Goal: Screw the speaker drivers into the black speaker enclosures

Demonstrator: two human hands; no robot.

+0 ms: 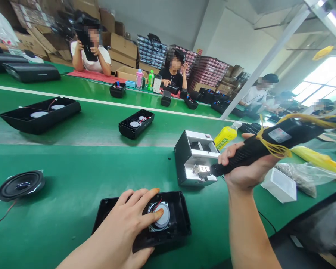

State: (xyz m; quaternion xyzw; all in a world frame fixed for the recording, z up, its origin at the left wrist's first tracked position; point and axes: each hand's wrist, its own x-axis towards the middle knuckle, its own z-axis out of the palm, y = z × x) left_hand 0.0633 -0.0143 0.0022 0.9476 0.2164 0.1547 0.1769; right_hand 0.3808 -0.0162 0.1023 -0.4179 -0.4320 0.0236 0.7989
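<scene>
My right hand [242, 168] is wrapped around a black electric screwdriver [282, 136] with yellow cord tied about it. The tool's tip points down and left at the lit outlet of a silver and black screw feeder [182, 164]. Below, my left hand [131, 220] grips a black speaker housing [176, 235], thumb at the near edge and fingers reaching across it. One fingertip touches the back of the small round speaker [162, 216] inside, beside a red wire. The hand covers the housing's left half.
A loose speaker [19, 185] lies on the green bench at left. Farther back are two open housings [42, 116] [136, 125]. A yellow bottle [226, 136], a white box [280, 185] and a bag of screws [305, 179] stand right of the feeder. Co-workers sit across the bench.
</scene>
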